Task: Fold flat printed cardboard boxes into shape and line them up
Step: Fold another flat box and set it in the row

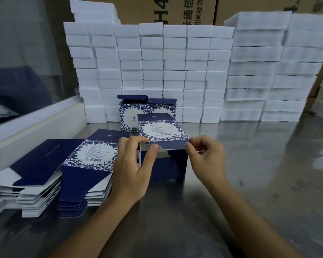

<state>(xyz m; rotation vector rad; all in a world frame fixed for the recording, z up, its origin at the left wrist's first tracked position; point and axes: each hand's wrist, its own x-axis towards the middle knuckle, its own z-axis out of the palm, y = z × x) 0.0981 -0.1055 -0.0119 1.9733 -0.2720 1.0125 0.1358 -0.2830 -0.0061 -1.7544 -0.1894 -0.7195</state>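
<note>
A navy and white floral box lies on its side in front of me, its open end facing me. My left hand pinches the left corner of its near flap, thumb inside the opening. My right hand pinches the right corner of the same flap. Two folded boxes stand side by side behind it, lids up. At left lie two stacks of flat printed boxes, one showing the floral face, the other plain navy.
The work surface is a shiny steel table. A wall of stacked white foam blocks runs along the back, with brown cartons behind. A white ledge with a glass pane borders the left side.
</note>
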